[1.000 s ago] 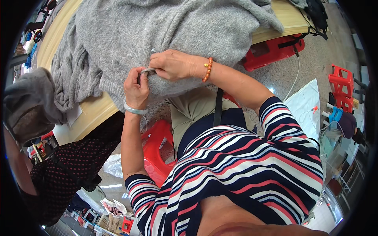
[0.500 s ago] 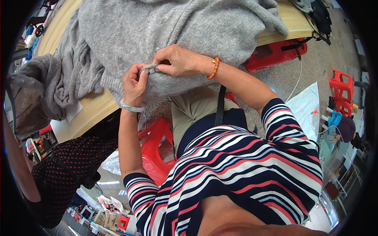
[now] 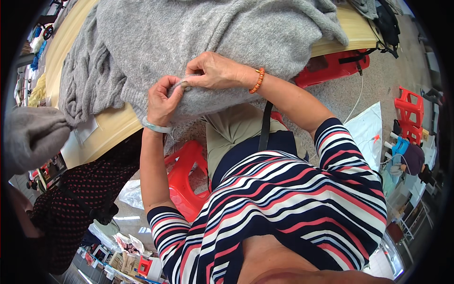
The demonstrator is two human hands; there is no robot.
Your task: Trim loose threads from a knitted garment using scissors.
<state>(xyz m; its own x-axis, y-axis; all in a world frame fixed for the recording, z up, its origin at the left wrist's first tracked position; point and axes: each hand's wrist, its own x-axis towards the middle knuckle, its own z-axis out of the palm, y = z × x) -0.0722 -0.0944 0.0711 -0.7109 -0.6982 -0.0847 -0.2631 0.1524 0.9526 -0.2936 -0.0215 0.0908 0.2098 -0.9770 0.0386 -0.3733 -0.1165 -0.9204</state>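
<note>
A large grey knitted garment lies spread over the table and drapes off its near edge above my lap. My left hand pinches the garment's edge between thumb and forefinger. Close against it, my right hand has thumb and forefinger pressed together at the same bit of edge. Fingertips hide whatever small thing may be between them. A small shiny decoration shows on the knit just behind my right hand.
At the left a person in dark patterned clothing stands beside the table, near a brownish-grey cloth. A red stool is below my left arm. Another red piece stands under the table's right end.
My hands have drawn closer together, and the stretch of edge between them is now covered by my fingers. At the left, the other person's cloth has moved away from the grey garment.
</note>
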